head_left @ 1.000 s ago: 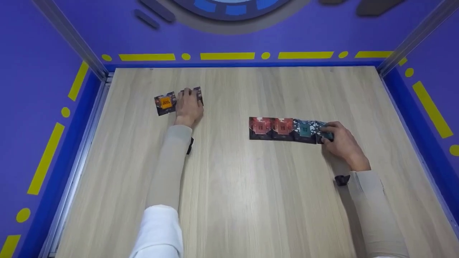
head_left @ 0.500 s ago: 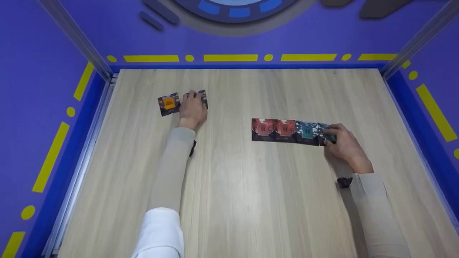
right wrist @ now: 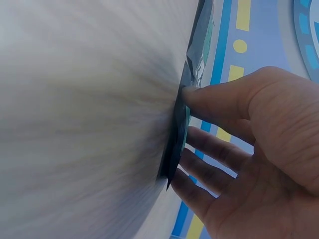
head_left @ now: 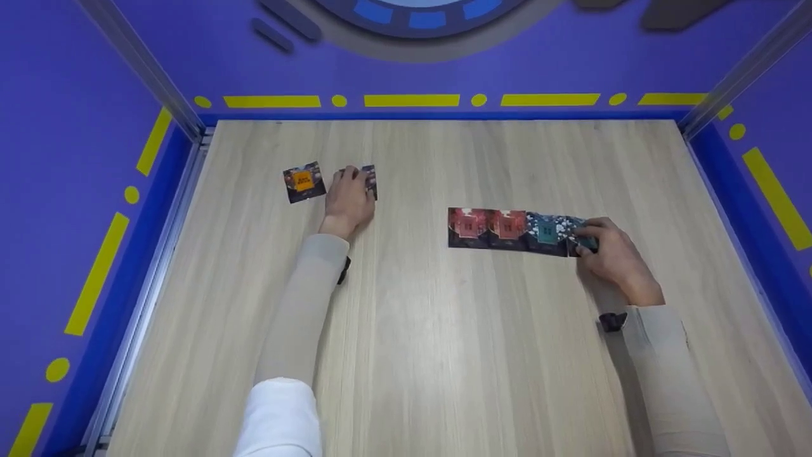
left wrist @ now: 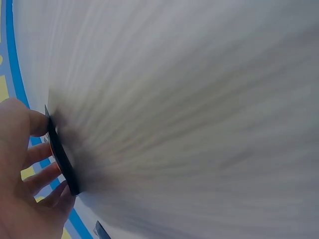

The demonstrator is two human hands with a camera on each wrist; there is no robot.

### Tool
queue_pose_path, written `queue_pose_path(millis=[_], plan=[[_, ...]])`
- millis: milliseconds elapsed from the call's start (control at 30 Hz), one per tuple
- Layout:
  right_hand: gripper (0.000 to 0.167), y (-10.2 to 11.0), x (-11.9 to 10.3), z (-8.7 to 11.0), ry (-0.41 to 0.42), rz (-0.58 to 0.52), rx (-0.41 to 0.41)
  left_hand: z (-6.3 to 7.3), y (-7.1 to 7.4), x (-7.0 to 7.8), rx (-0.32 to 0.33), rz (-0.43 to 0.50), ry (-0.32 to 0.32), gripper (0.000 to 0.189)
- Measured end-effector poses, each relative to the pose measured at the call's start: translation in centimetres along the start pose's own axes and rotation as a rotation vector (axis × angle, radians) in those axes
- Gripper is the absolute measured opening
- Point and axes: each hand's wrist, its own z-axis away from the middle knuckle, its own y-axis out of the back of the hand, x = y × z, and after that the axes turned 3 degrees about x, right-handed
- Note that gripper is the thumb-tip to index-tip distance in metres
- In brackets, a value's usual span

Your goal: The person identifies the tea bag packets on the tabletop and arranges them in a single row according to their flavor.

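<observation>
In the head view my left hand [head_left: 349, 200] covers most of a dark printed square packet [head_left: 370, 181] at the back left. The left wrist view shows the thumb and fingers gripping opposite edges of this packet [left wrist: 62, 159]. To its left, apart from it, lies a packet with an orange label [head_left: 304, 182]. On the right, two red packets [head_left: 468, 227] and a green one [head_left: 547, 230] lie in a row. My right hand [head_left: 615, 257] holds the second green packet [right wrist: 179, 127] at the row's right end by its edges, fingers partly hiding it.
The packets lie on a light wood-grain table [head_left: 412, 330]. Purple walls [head_left: 412, 76] with yellow marks stand at the back and both sides. A metal rail [head_left: 158, 266] runs along the table's left edge.
My left hand has shifted slightly right with its packet, widening the gap to the orange-labelled one. The right hand and its row stay put, while the head view has shifted a little.
</observation>
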Motion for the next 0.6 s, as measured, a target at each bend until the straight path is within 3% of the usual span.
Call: queue_pose_path(millis=[600], plan=[[0.045, 0.1, 0.0, 0.1, 0.021, -0.004, 0.009, 2.2, -0.4, 0.7, 0.011, 0.038, -0.06, 0.044]])
